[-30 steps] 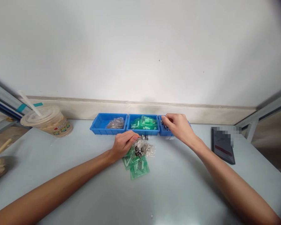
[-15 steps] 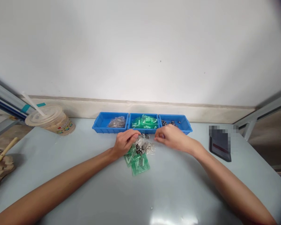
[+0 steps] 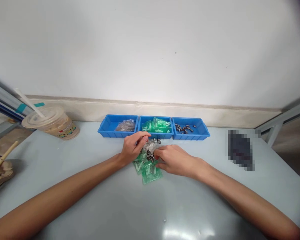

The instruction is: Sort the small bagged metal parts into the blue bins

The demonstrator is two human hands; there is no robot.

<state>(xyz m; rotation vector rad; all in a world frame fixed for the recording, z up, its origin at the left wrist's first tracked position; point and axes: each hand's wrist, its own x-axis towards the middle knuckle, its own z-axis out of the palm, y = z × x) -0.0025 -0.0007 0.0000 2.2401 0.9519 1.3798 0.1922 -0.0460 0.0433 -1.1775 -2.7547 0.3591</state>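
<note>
A small heap of green packets [image 3: 150, 171], clear packets and small dark parts [image 3: 149, 154] lies on the pale table. My left hand [image 3: 132, 148] rests on the heap's left side with its fingers curled over a clear packet. My right hand [image 3: 173, 160] has come down on the heap's right side, fingertips pinched among the dark parts; what they hold is too small to make out. Behind the heap stand three blue trays: the left tray [image 3: 107, 125] holds clear packets, the middle tray [image 3: 143, 119] green packets, the right tray [image 3: 202, 128] several small dark parts.
A lidded drink cup with a straw [image 3: 52, 124] stands at the back left. A dark flat object, blurred out [image 3: 240, 154], lies at the right. A brown paper bag with a stick [image 3: 0, 170] sits at the left edge. A wall runs behind the trays.
My right hand left the right blue tray and came back and left to the heap. My left hand stayed on the heap. The view shifted slightly.
</note>
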